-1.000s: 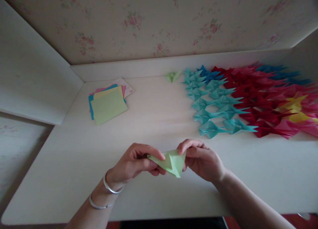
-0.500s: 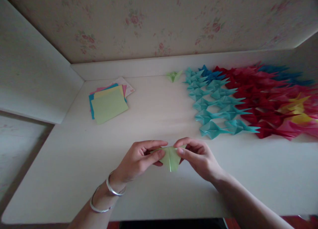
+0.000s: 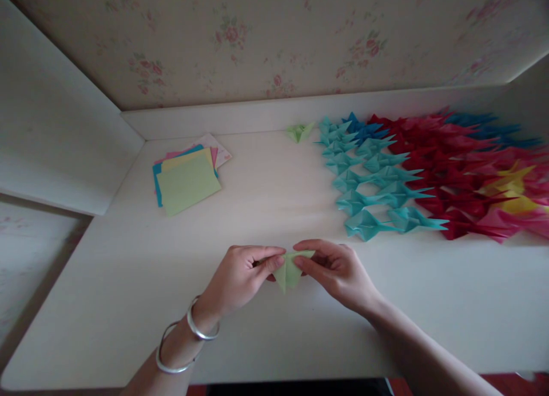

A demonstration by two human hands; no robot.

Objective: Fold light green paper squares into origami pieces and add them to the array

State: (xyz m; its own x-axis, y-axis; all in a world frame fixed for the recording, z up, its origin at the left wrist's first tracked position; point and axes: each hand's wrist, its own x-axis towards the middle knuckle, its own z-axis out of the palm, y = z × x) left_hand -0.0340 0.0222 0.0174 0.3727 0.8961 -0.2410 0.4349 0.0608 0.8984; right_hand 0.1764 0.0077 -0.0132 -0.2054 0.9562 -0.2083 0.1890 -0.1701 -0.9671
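Note:
Between my two hands is a partly folded piece of light green origami paper (image 3: 290,274), its point turned down toward me and a crease along its middle. My left hand (image 3: 244,276), with two silver bangles on the wrist, pinches its left side between thumb and fingers. On the other side my right hand (image 3: 337,273) grips the upper right edge, thumb in front and index finger along the top. The fingertips behind the paper are mostly hidden.
A stack of coloured paper sheets (image 3: 189,181), light green on top, lies at the left of the white table (image 3: 128,304). One green paper crane (image 3: 299,132) sits near the back edge. Rows of turquoise cranes (image 3: 366,223) and red cranes (image 3: 437,178) fill the right side.
The green paper has shifted slightly left. My right hand has moved left too, closer to my left hand, and its thumb now presses nearer the paper's middle.

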